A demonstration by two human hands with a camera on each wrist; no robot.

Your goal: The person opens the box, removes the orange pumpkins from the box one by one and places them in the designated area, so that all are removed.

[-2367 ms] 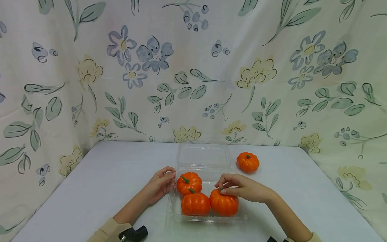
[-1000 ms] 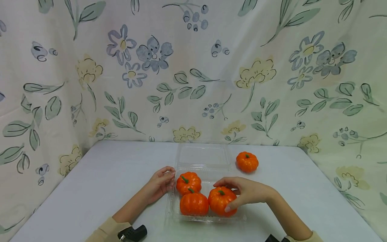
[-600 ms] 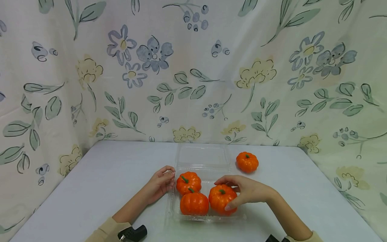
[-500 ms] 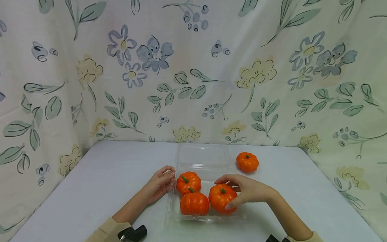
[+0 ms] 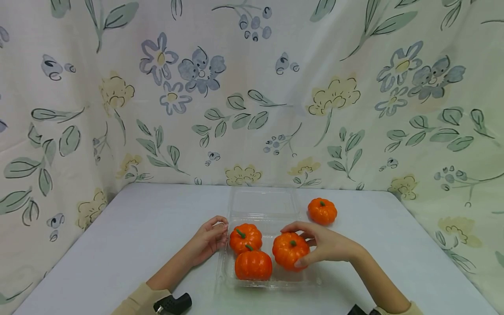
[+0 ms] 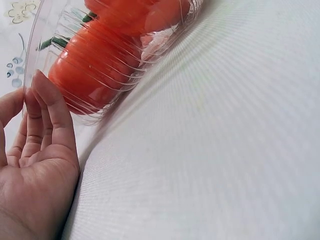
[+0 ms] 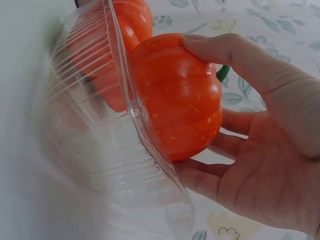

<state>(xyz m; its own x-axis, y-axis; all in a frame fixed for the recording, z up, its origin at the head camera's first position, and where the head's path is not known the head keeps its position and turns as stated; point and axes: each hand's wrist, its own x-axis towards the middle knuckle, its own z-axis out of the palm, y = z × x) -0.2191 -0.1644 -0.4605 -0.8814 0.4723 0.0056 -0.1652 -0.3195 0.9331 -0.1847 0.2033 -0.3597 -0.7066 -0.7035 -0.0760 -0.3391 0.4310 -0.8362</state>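
Observation:
My right hand point(image 5: 328, 244) grips a small orange toy pumpkin point(image 5: 289, 253) with a green stem, thumb on the near side and fingers on the far side. In the right wrist view the held pumpkin point(image 7: 175, 97) is up at the rim of a clear plastic clamshell box point(image 7: 95, 155). Two more pumpkins sit in the left part of the box, a rear one point(image 5: 246, 239) and a front one point(image 5: 253, 267). At the box's left edge, my left hand point(image 5: 210, 241) pinches the rim between thumb and fingers, as the left wrist view shows.
Another orange pumpkin point(image 5: 322, 211) stands on the white table point(image 5: 165, 210), behind and right of the box. The box's clear lid point(image 5: 264, 203) lies folded back behind it. A floral curtain point(image 5: 252, 109) hangs along the back and sides.
The right hand has gone from the stem to a grip around the pumpkin's sides and lifted it up off its place in the box's front right. The left hand has stayed put.

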